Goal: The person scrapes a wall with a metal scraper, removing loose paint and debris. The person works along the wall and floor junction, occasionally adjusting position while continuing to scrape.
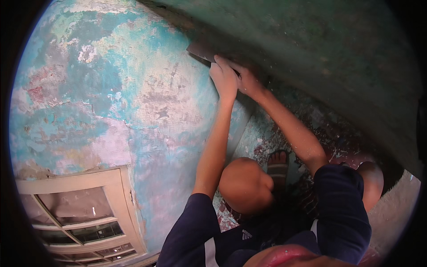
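Observation:
My left hand (223,78) and my right hand (247,80) are close together near the corner where two painted walls meet. Between them they grip a thin, dark flat blade (201,53), which looks like a wide scraper; its handle end is hidden by my fingers. The blade's far end lies close to the corner, and I cannot tell whether it touches the wall. On the left, the blue painted wall (160,90) has patches of bare, peeling plaster. The dark green wall (317,50) slopes across the upper right. Small pale flakes show in front of it.
A wooden-framed window (115,187) with glass panes is set in the blue wall at lower left. Paint chips litter the floor (258,133) below. My bent knee (245,185) and sandalled foot (278,165) are beneath my arms, close to the wall.

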`<state>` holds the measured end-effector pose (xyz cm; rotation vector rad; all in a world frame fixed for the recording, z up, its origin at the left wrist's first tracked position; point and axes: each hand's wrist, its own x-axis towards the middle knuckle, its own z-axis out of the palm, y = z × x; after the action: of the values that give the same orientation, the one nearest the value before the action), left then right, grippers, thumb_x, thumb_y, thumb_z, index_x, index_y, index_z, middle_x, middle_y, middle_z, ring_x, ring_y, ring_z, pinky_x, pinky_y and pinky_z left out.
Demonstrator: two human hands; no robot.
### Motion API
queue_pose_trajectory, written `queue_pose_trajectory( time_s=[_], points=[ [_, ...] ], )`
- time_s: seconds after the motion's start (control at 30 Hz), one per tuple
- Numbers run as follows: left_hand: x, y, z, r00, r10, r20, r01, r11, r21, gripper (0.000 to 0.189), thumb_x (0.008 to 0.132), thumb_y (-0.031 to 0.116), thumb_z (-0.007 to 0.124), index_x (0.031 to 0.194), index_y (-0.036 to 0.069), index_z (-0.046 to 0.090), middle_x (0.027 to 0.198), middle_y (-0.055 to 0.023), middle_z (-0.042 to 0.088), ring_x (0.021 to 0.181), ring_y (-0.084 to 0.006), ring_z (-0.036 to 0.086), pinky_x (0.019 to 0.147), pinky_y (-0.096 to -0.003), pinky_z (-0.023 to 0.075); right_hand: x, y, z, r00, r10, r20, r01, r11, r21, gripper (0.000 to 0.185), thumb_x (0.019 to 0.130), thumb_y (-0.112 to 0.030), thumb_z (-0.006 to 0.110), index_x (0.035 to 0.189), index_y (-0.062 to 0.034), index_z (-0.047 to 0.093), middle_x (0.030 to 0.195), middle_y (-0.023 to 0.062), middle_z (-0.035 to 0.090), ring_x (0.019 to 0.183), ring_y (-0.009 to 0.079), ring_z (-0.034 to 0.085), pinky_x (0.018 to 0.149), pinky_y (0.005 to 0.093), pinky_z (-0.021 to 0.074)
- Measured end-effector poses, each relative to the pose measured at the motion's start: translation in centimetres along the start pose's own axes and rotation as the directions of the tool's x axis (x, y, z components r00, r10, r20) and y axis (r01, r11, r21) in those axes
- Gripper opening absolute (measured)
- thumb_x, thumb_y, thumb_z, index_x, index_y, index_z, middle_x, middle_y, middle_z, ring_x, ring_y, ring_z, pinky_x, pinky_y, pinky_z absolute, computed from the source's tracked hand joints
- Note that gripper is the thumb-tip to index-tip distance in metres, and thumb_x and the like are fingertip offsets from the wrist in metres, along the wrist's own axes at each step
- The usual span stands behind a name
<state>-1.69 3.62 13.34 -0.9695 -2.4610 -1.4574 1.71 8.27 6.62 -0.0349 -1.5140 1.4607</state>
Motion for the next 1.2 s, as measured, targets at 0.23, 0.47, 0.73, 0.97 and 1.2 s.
queue_pose_trajectory(
  time_s=[0.23, 0.47, 0.73, 0.97, 1.2],
  points=[
    [0.1, 0.9, 1.1, 0.999, -0.001, -0.053, -0.006, 0.992, -0.128, 0.052, 0.107, 0.027, 0.034, 0.096, -0.017, 0.059, 0.089, -0.032, 0.066, 0.086, -0.0454, 0.065, 0.078, -0.0475, 0.048, 0.9, -1.0, -1.5, 0.996, -0.089, -0.007, 0.085, 0.969, -0.23, 0.038, 0.094, -0.012, 0.062, 0.131, -0.0161, 0.066, 0.131, 0.0112, 0.066, 0.118, 0.0315, 0.064, 0.099, 0.0357, 0.0496],
    [0.8, -0.9, 0.7, 1.0, 0.018, -0.011, -0.017, 1.0, 0.025, 0.05, 0.107, 0.026, 0.035, 0.1, -0.018, 0.059, 0.093, -0.0325, 0.068, 0.089, -0.0483, 0.064, 0.078, -0.0487, 0.0477, 0.4, 0.8, 0.2, 0.993, -0.057, -0.101, 0.036, 0.98, -0.197, 0.034, 0.093, -0.011, 0.06, 0.126, -0.0132, 0.069, 0.123, 0.0123, 0.069, 0.109, 0.0333, 0.067, 0.093, 0.0382, 0.0521],
    [-0.7, -1.1, 1.0, 0.998, 0.051, -0.043, -0.055, 0.993, -0.109, 0.05, 0.107, 0.025, 0.034, 0.101, -0.018, 0.059, 0.094, -0.0337, 0.067, 0.089, -0.0491, 0.064, 0.077, -0.0476, 0.048, -0.1, 1.0, -0.6, 0.978, -0.207, -0.042, 0.193, 0.957, -0.217, 0.034, 0.094, -0.013, 0.06, 0.127, -0.01, 0.068, 0.128, 0.0172, 0.066, 0.113, 0.0348, 0.064, 0.096, 0.0394, 0.0494],
    [-1.4, -3.7, 1.8, 0.999, -0.047, 0.009, 0.048, 0.989, -0.138, 0.052, 0.107, 0.028, 0.035, 0.106, -0.019, 0.057, 0.097, -0.034, 0.067, 0.091, -0.0473, 0.065, 0.081, -0.0466, 0.0483, -2.7, 3.3, -1.1, 1.0, 0.006, 0.009, -0.004, 0.976, -0.217, 0.035, 0.096, -0.017, 0.06, 0.13, -0.011, 0.066, 0.128, 0.0163, 0.066, 0.115, 0.0352, 0.064, 0.099, 0.0394, 0.0483],
    [1.4, -1.1, 0.4, 0.994, 0.032, -0.1, -0.043, 0.993, -0.112, 0.056, 0.108, 0.031, 0.033, 0.105, -0.019, 0.057, 0.096, -0.0309, 0.067, 0.09, -0.0412, 0.065, 0.082, -0.0444, 0.0483, 2.2, -1.4, -1.0, 0.997, -0.023, 0.075, 0.041, 0.968, -0.249, 0.038, 0.095, -0.018, 0.061, 0.132, -0.0122, 0.064, 0.123, 0.0155, 0.068, 0.11, 0.0337, 0.065, 0.093, 0.0382, 0.0515]
  ],
)
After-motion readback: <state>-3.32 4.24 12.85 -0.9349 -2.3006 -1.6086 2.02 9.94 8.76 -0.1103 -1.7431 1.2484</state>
